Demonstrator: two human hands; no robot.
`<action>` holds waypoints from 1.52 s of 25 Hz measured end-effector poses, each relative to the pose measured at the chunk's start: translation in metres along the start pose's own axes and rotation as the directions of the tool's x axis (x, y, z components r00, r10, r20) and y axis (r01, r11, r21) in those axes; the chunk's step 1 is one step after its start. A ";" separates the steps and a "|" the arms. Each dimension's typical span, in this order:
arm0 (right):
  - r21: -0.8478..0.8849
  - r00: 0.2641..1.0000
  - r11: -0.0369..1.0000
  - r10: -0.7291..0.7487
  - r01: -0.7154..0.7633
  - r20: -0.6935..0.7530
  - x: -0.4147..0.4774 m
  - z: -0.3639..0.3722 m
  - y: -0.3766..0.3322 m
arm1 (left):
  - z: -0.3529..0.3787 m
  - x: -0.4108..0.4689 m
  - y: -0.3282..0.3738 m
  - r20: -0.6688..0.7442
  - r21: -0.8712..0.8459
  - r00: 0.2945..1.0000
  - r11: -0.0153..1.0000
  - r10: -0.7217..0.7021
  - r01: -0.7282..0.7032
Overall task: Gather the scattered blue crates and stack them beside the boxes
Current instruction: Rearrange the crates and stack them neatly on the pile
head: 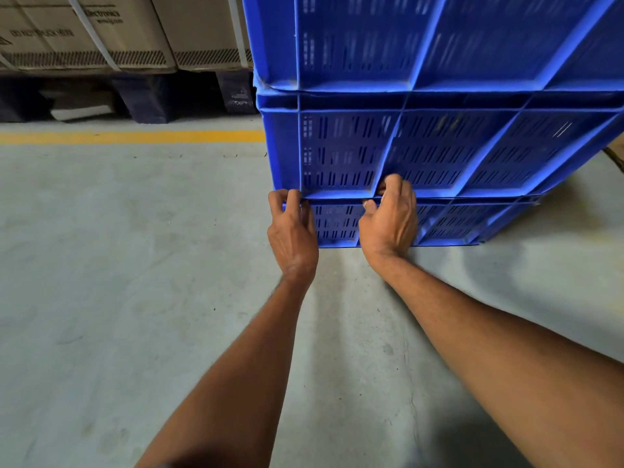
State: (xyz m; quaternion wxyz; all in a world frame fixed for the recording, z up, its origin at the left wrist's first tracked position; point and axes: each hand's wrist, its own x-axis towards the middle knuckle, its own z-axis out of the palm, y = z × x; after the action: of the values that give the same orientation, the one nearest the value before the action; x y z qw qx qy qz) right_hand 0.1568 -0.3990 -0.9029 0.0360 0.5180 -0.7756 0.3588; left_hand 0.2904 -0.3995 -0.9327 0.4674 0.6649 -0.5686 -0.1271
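Two bare forearms reach in from the lower edge. The left hand [292,228] curls its fingers over the near corner of a stack of three blue slotted plastic crates [439,150]. It grips at the seam where the middle crate sits on the lowest one. The right hand [388,217] is just beside it and clamps the same seam at a vertical rib (whether the fingers hold the lower rim or the upper base cannot be told). The stack stands on the grey concrete floor [135,282]. To its left, strapped brown cardboard boxes [101,35] rest on dark pallets [145,99]. These lie behind a yellow painted floor line [135,136], and the nearest box is just beside the stack.
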 end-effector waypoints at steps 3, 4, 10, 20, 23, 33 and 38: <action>0.002 1.000 1.000 -0.010 0.010 -0.001 0.002 0.000 0.001 | 0.001 0.000 -0.004 0.024 -0.004 0.999 0.999 0.040 -0.040; 0.005 1.000 1.000 -0.014 0.014 0.000 0.001 0.000 0.001 | 0.001 0.000 -0.005 0.030 -0.011 0.999 0.999 0.044 -0.044; 0.125 0.975 0.971 -0.212 0.202 0.073 0.001 -0.003 0.031 | -0.004 0.002 -0.003 0.040 -0.059 0.999 0.998 0.028 -0.026; 0.224 0.946 0.945 0.280 -0.240 -0.166 0.010 -0.027 0.074 | -0.003 -0.020 0.023 0.000 0.085 0.999 0.996 0.037 -0.036; 0.280 0.865 0.867 0.468 -0.411 -0.179 0.033 -0.041 0.103 | 0.015 -0.031 0.054 0.293 0.092 0.901 0.929 0.319 -0.359; 0.465 0.662 0.509 0.701 -0.724 0.264 0.081 -0.043 0.159 | 0.083 -0.024 0.124 0.494 0.378 0.734 0.645 0.466 -0.664; 0.439 0.577 0.429 0.763 -0.789 0.292 0.089 -0.059 0.131 | 0.077 -0.022 0.126 0.525 0.430 0.681 0.532 0.510 -0.729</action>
State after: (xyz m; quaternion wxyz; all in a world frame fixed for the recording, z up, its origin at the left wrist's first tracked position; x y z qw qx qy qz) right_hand -0.0118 -0.4063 -0.8891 -0.2948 0.1000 -0.7961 0.5190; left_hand 0.1492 -0.4068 -0.8854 0.1359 0.4945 -0.8487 0.1294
